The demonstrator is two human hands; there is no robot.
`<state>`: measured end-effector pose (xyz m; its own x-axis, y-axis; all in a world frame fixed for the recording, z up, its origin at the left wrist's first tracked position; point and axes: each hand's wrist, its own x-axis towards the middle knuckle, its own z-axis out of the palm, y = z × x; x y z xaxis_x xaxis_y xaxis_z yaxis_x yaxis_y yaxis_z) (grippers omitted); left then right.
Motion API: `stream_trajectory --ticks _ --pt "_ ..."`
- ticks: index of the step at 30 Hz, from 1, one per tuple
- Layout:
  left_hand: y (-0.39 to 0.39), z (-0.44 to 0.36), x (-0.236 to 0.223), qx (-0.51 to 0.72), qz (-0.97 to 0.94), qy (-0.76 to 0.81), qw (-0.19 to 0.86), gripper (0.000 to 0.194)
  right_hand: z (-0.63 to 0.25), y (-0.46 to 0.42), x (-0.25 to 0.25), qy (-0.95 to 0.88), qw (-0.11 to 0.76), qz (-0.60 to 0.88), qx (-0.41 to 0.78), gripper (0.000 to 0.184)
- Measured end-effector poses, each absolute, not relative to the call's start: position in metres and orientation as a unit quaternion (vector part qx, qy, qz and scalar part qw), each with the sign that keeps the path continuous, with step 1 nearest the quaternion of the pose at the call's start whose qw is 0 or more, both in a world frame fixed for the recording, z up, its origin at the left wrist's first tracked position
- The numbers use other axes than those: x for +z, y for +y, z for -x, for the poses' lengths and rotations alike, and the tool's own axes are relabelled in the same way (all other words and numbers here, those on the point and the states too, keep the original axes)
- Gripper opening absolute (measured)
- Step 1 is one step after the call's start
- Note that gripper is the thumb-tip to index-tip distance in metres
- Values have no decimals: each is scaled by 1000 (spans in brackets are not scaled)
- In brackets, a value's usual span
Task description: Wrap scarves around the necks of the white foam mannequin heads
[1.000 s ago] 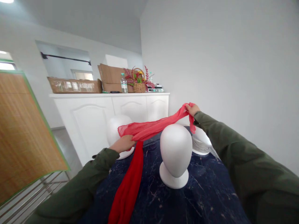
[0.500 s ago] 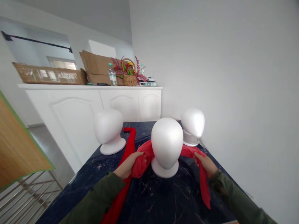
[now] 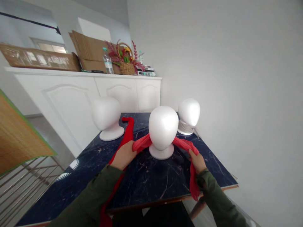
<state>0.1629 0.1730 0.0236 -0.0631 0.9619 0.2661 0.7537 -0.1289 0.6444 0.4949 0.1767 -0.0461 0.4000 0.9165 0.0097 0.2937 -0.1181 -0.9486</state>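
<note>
— So where does the long red gauzy scarf (image 3: 142, 144) lie?

— Looped behind the neck of the middle white foam mannequin head (image 3: 163, 130), with one end coming forward on each side. Its long axis runs left to right across the dark blue marbled worktop (image 3: 151, 176), bent round the neck.

— And the hands?

— Left hand (image 3: 123, 155) is clenched on the left run of the scarf, just left of the head's base. Right hand (image 3: 198, 161) is closed on the right run, a little nearer the person. Both have cloth in their grip, one on each side of the head, with the head between them and slightly beyond.

— Which end is longer?

— The left one, by far. Beyond the left hand one stretch runs back up the worktop towards the far edge, and another trails down past the near edge by the green sleeve. The right end hangs short below the right hand, its tip over the worktop's front edge.

— What else is about?

— Two more white foam heads: one at far left (image 3: 105, 116), one at far right (image 3: 188, 113) beside the wall. Behind them stands a white cabinet (image 3: 94, 94) carrying cardboard boxes (image 3: 90, 50), a plastic water bottle (image 3: 108, 62) and a wicker basket of flowers (image 3: 126, 61).
</note>
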Motion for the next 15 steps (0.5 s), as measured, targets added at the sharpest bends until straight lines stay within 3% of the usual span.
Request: stream_trajectory --ticks 3,5,10,15 --pt "182 -149 43 307 -677 669 16 23 -497 182 -40 -408 575 645 294 45" --pt "185 -155 48 361 -654 664 24 28 -483 180 -39 -426 601 610 292 46" --pt "165 -222 7 552 -510 611 247 46 -421 156 -48 -553 546 586 229 42" --pt "140 -277 -53 634 -420 505 408 24 -379 137 -62 -715 463 501 152 28"
